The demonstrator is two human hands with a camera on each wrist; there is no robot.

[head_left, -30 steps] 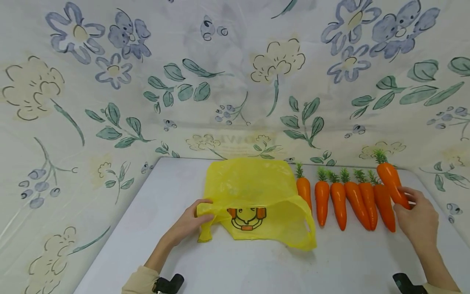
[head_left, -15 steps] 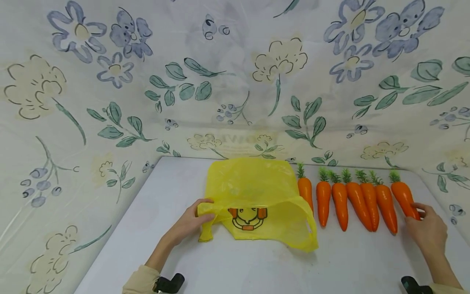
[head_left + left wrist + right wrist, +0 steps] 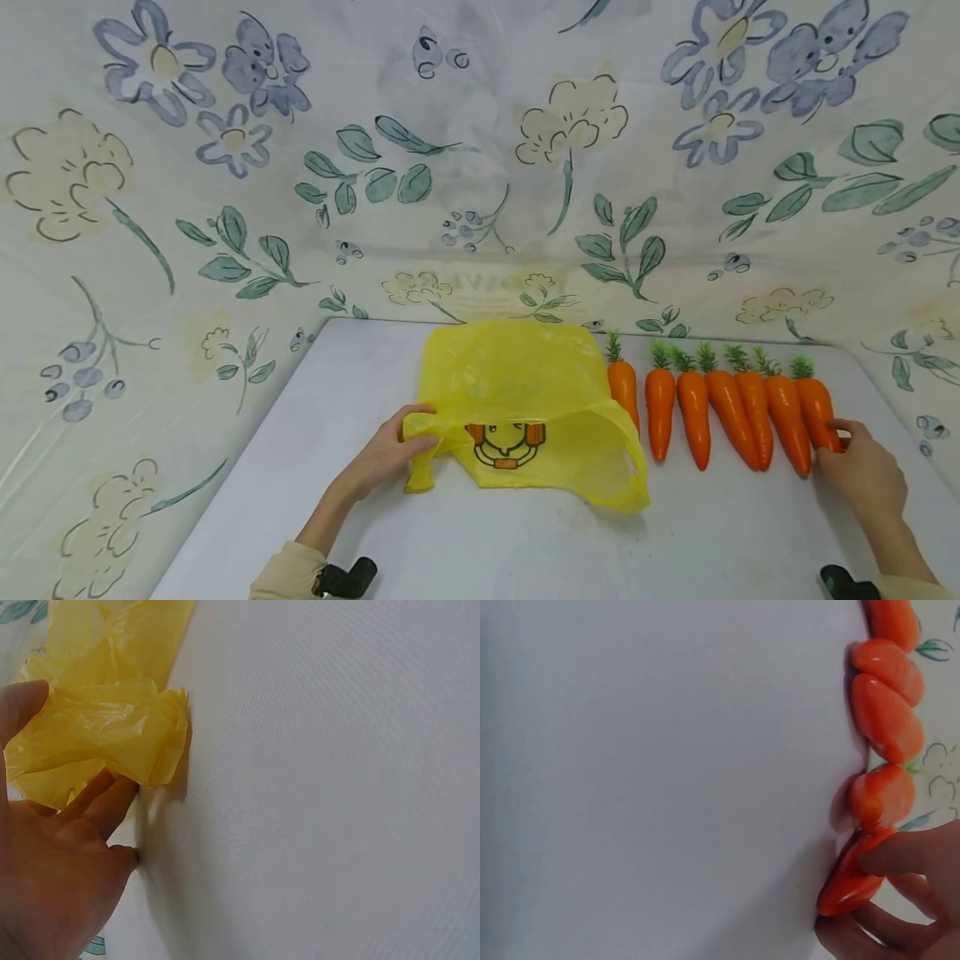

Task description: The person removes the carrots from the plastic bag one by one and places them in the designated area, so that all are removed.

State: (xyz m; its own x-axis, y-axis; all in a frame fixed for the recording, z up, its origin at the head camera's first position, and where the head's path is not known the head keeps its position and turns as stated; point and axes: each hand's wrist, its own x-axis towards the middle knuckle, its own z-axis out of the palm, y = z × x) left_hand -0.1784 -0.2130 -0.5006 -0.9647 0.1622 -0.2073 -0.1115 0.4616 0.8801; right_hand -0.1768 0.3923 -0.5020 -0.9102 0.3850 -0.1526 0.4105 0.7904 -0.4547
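A yellow plastic bag with a cartoon face lies on the white table in the head view, its opening facing near and right. My left hand holds the bag's gathered left handle; in the left wrist view the thumb lies over the crumpled plastic and fingers lie beneath it. At the right end of a row of orange carrots, my right hand pinches the lower part of the last carrot. The right wrist view shows my thumb on top of that carrot, which touches its neighbour.
Several more carrots with green tops lie side by side along the table's back; the leftmost carrot is partly covered by the bag. A flower-printed sheet rises behind the table and along its sides.
My right hand has lowered the rightmost carrot onto the table, first outward to the right, then slid it left against the row. The left hand and bag have stayed in place.
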